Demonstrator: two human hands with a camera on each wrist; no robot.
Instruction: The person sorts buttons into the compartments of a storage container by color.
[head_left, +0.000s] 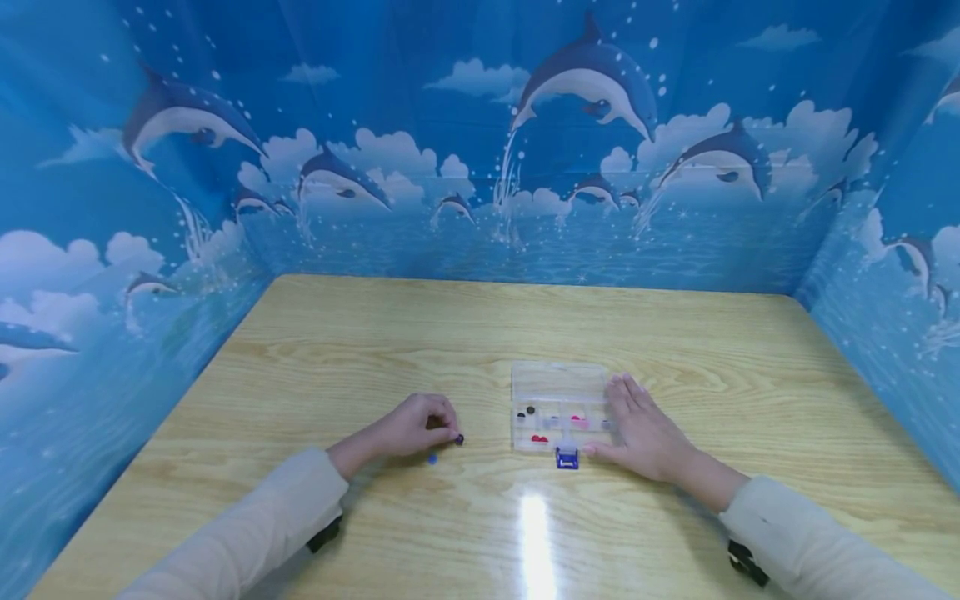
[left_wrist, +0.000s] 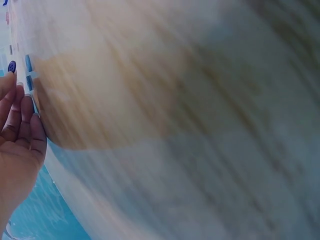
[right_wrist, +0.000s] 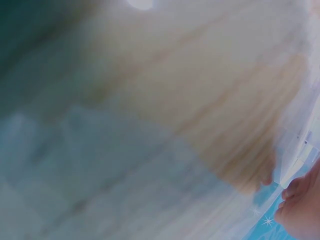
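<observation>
My left hand (head_left: pixel 416 427) pinches a small dark blue button (left_wrist: pixel 12 66) between thumb and fingertip, close over the table. Its holes show in the left wrist view. A brighter blue button (head_left: pixel 432 458) lies on the table just below that hand. To the right, a clear plastic compartment box (head_left: pixel 517 383) has its lid laid back. Inside it are red buttons (head_left: pixel 540 439), dark buttons (head_left: pixel 531 410) and pink pieces (head_left: pixel 580 423). My right hand (head_left: pixel 651 437) rests with straight fingers along the box's right side, thumb near the front edge.
A small dark blue frame-like piece (head_left: pixel 567 458) sits at the box's front edge. The wood-grain table (head_left: pixel 375 333) is bordered by a blue dolphin-print curtain (head_left: pixel 450 225) at the back and sides. A bright light reflection shows in front of the box.
</observation>
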